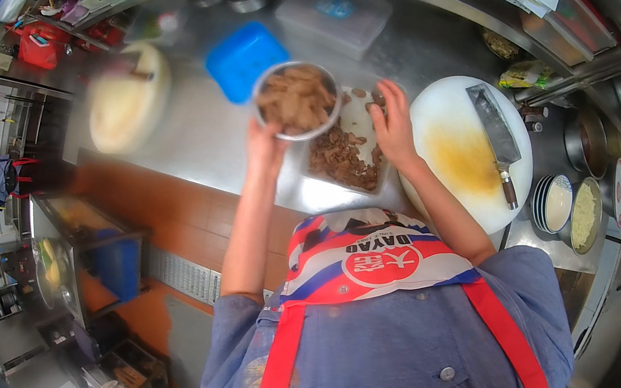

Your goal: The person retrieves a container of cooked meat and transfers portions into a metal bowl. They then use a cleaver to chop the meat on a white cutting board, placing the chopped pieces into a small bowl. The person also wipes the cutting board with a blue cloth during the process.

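Note:
My left hand (268, 143) grips the near left rim of a round metal bowl (301, 134) heaped with brown meat slices (296, 97). The bowl is held over the left part of a rectangular tray (389, 173) that has darker brown meat pieces (344, 159) spread along its near side and a few at its far right. Over the right side of the tray, my right hand (394, 127) has its fingers apart, close to a few pieces; whether the fingertips touch them cannot be told. A blue plastic basket (245, 59) stands just beyond the bowl.
Right of the tray, a cleaver (494, 124) lies on a stained round white cutting board (453, 142). Striped bowls (553, 203) and a bowl of pale shreds (585, 216) stand farther right. Another round board (123, 110) is at left, a lidded plastic container (335, 18) behind. A person (7, 179) stands far left.

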### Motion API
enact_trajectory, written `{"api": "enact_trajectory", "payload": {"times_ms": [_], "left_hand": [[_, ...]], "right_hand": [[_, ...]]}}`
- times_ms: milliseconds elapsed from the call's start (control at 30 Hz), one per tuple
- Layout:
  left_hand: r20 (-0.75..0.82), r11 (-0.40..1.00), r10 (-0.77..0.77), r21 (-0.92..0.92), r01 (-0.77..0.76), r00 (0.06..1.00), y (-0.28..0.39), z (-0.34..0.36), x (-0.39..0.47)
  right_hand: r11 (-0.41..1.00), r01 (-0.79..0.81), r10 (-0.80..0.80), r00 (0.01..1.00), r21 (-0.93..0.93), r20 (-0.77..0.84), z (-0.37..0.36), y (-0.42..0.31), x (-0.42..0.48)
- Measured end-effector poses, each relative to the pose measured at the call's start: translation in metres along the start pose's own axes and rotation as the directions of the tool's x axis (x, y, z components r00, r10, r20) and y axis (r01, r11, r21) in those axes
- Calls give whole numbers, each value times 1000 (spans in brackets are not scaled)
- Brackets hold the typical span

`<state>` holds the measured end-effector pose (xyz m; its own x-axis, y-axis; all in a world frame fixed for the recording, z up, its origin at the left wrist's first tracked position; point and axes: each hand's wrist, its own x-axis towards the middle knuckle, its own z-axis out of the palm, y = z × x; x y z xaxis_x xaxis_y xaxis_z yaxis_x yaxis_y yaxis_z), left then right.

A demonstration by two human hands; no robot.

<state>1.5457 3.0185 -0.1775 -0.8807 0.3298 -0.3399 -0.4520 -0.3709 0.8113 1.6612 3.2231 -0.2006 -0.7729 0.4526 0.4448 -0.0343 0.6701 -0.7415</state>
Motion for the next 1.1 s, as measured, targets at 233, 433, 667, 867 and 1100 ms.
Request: {"api": "enact_trajectory", "payload": {"times_ms": [233, 433, 667, 867, 1100], "left_hand": [[-21, 974, 148, 174, -142, 989, 87, -42, 94], [-186, 887, 157, 458, -56, 970, 92, -32, 119], [-120, 184, 532, 983, 24, 838, 79, -64, 149], [-3, -133, 561, 987, 94, 828, 87, -64, 145], [-458, 960, 269, 198, -197, 847, 20, -125, 139]], "right_hand": [[989, -151, 151, 983, -9, 107, 2, 37, -45], [976, -214, 217, 965, -39, 145, -4, 54, -71], [975, -207, 217, 965, -80, 147, -7, 57, -73], [984, -162, 170, 979, -80, 116, -7, 57, -76], [966, -35, 51, 997, -257, 57, -7, 44, -68]]}}
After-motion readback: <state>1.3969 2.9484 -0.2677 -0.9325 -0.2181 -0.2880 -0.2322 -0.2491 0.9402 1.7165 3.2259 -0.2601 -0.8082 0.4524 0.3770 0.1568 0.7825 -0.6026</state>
